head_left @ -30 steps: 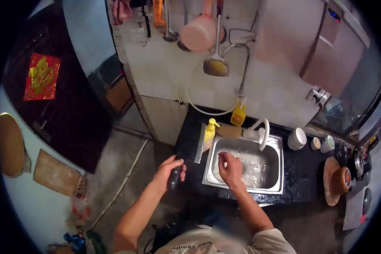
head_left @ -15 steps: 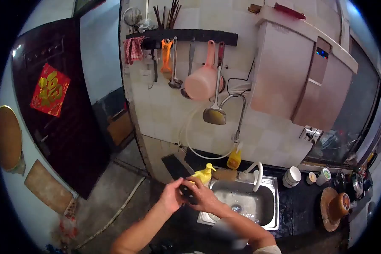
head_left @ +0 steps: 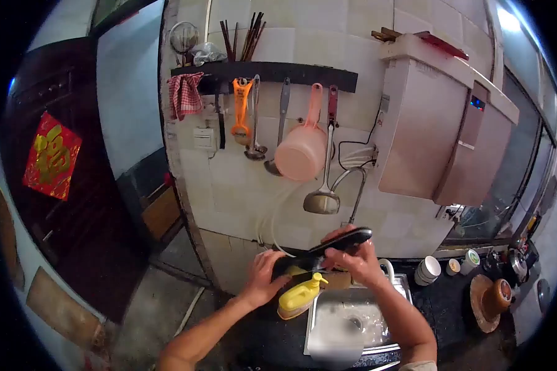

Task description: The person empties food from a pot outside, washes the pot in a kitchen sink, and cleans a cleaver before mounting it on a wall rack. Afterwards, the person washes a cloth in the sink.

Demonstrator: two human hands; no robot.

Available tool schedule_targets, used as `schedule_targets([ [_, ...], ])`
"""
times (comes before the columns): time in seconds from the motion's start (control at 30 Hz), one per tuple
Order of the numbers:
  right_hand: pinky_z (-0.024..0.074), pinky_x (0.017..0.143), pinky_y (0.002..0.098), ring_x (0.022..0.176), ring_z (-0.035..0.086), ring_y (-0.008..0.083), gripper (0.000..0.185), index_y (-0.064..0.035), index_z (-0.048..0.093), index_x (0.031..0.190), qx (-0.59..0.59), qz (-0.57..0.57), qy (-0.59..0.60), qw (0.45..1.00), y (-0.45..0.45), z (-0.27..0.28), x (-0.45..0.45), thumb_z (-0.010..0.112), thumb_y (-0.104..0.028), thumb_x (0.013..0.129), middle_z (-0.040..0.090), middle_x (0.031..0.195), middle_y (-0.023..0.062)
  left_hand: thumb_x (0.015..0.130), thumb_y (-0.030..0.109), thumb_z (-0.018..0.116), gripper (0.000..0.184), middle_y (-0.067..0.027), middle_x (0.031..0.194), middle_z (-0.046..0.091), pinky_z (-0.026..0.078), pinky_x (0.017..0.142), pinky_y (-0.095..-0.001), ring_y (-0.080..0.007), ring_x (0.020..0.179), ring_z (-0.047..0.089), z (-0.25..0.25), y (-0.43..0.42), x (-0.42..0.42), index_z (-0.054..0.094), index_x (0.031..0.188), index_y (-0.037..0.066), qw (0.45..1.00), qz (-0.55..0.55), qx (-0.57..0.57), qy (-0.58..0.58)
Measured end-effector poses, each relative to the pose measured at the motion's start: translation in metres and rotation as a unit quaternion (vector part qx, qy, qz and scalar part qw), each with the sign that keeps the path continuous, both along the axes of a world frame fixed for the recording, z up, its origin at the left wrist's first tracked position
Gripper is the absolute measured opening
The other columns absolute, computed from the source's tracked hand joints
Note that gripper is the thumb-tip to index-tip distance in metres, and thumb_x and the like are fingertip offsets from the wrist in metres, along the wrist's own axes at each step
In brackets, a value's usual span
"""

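My right hand [head_left: 356,260] is closed around the rounded end of a long black thing with a silver edge [head_left: 346,240]. It looks like a handle, but I cannot tell its exact kind. The thing slants down leftward to my left hand [head_left: 266,275], whose fingers and thumb close about its dark lower end. Just below, between the hands, a yellow pump bottle [head_left: 298,298] stands at the left edge of the steel sink [head_left: 312,321]. Part of the white tap [head_left: 387,270] shows behind my right wrist.
Stacked white bowls [head_left: 428,270], small tubs [head_left: 470,261] and a brown pot [head_left: 495,297] stand right of the sink. A pink dipper [head_left: 302,151], a spatula [head_left: 322,202] and ladles hang on the wall. A water heater [head_left: 421,130] juts out at upper right.
The view has shifted. My hands, close together before, are now wider apart; my right hand has risen to the right, bringing more of the black thing into sight. The yellow bottle shows more fully.
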State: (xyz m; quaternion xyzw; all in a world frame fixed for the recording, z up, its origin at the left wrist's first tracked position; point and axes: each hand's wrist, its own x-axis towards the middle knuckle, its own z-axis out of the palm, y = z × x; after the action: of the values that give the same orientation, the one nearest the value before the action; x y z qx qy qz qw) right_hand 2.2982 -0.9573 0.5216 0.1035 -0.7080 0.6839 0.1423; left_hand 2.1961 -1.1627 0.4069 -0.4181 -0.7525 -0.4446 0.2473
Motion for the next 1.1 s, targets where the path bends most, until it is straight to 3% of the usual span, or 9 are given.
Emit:
schedule_targets([
  [0.07, 0.0513, 0.062, 0.0281, 0.069, 0.062, 0.0153, 0.025, 0.0003, 0.054, 0.101, -0.036, 0.017, 0.003, 0.999, -0.006, 0.021, -0.013, 0.067, -0.007, 0.081, 0.062, 0.079, 0.0070, 0.080, 0.012, 0.070, 0.028, -0.0126, 0.095, 0.060, 0.044, 0.084, -0.0350, -0.0250, 0.093, 0.057, 0.017, -0.009, -0.017, 0.058, 0.103, 0.003, 0.997, -0.010, -0.068, -0.019],
  [0.27, 0.0525, 0.052, 0.0352, 0.061, 0.064, 0.0244, 0.029, 0.0006, 0.051, 0.102, -0.070, -0.010, 0.026, 0.997, -0.013, 0.057, -0.061, 0.067, -0.013, 0.081, 0.060, 0.083, 0.0124, 0.084, 0.012, 0.063, 0.021, -0.0166, 0.085, 0.063, 0.048, 0.067, -0.0362, -0.0318, 0.075, 0.061, 0.074, -0.016, -0.044, 0.058, 0.100, 0.000, 0.977, -0.110, 0.060, -0.172],
  [0.37, 0.0525, 0.052, 0.0350, 0.061, 0.064, 0.0240, 0.030, 0.0009, 0.051, 0.104, -0.030, -0.034, 0.043, 0.998, -0.016, 0.090, -0.081, 0.066, -0.014, 0.083, 0.061, 0.082, 0.0124, 0.084, 0.006, 0.062, 0.016, -0.0108, 0.080, 0.060, 0.046, 0.072, -0.0282, -0.0110, 0.076, 0.053, 0.096, -0.002, -0.074, 0.057, 0.097, -0.001, 0.979, -0.089, 0.071, -0.170],
  [0.53, 0.0506, 0.063, 0.0307, 0.080, 0.062, 0.0179, 0.044, -0.0017, 0.044, 0.122, 0.020, -0.088, 0.207, 0.974, -0.020, 0.188, -0.103, 0.063, -0.019, 0.087, 0.057, 0.107, 0.0089, 0.084, 0.001, 0.060, 0.013, -0.0050, 0.076, 0.056, 0.044, 0.070, -0.0266, -0.0097, 0.075, 0.048, 0.216, 0.019, -0.130, 0.054, 0.095, 0.002, 0.983, -0.077, 0.155, -0.064],
  [0.57, 0.0503, 0.063, 0.0294, 0.082, 0.062, 0.0167, 0.047, -0.0029, 0.042, 0.125, 0.024, -0.142, 0.243, 0.959, -0.021, 0.199, -0.105, 0.063, -0.020, 0.087, 0.054, 0.114, 0.0082, 0.084, 0.005, 0.058, 0.011, -0.0143, 0.076, 0.060, 0.044, 0.064, -0.0342, -0.0226, 0.068, 0.056, 0.243, 0.030, -0.148, 0.054, 0.093, 0.001, 0.973, -0.106, 0.205, -0.017],
  [0.63, 0.0497, 0.063, 0.0279, 0.084, 0.061, 0.0154, 0.048, -0.0050, 0.041, 0.127, 0.094, -0.224, 0.217, 0.946, -0.003, 0.193, -0.107, 0.063, -0.019, 0.087, 0.050, 0.121, 0.0072, 0.084, 0.006, 0.059, 0.011, -0.0126, 0.075, 0.060, 0.044, 0.064, -0.0334, -0.0178, 0.068, 0.053, 0.297, 0.047, -0.172, 0.053, 0.092, 0.001, 0.949, -0.104, 0.271, 0.122],
  [0.73, 0.0495, 0.065, 0.0289, 0.083, 0.060, 0.0154, 0.049, -0.0060, 0.043, 0.124, 0.132, -0.255, 0.171, 0.943, 0.030, 0.146, -0.113, 0.066, -0.020, 0.084, 0.051, 0.122, 0.0092, 0.082, 0.008, 0.061, 0.014, -0.0169, 0.077, 0.062, 0.045, 0.065, -0.0377, -0.0331, 0.069, 0.057, 0.374, 0.071, -0.201, 0.053, 0.090, 0.001, 0.938, -0.096, 0.297, 0.152],
  [1.0, 0.0479, 0.080, 0.0319, 0.090, 0.059, 0.0172, 0.046, -0.0049, 0.044, 0.125, 0.196, -0.330, 0.212, 0.899, 0.059, 0.156, -0.144, 0.063, -0.013, 0.084, 0.056, 0.116, 0.0106, 0.079, 0.008, 0.065, 0.017, -0.0144, 0.080, 0.063, 0.046, 0.070, -0.0367, -0.0308, 0.074, 0.060, 0.450, 0.173, -0.275, 0.055, 0.091, 0.002, 0.926, -0.171, 0.312, 0.122],
  [1.1, 0.0463, 0.086, 0.0323, 0.103, 0.056, 0.0198, 0.050, -0.0043, 0.042, 0.129, 0.188, -0.332, 0.285, 0.879, 0.085, 0.202, -0.176, 0.062, -0.012, 0.084, 0.054, 0.119, 0.0139, 0.084, 0.003, 0.060, 0.010, -0.0008, 0.077, 0.057, 0.042, 0.070, -0.0267, -0.0106, 0.073, 0.050, 0.442, 0.194, -0.278, 0.055, 0.092, 0.002, 0.928, -0.193, 0.300, 0.108],
])
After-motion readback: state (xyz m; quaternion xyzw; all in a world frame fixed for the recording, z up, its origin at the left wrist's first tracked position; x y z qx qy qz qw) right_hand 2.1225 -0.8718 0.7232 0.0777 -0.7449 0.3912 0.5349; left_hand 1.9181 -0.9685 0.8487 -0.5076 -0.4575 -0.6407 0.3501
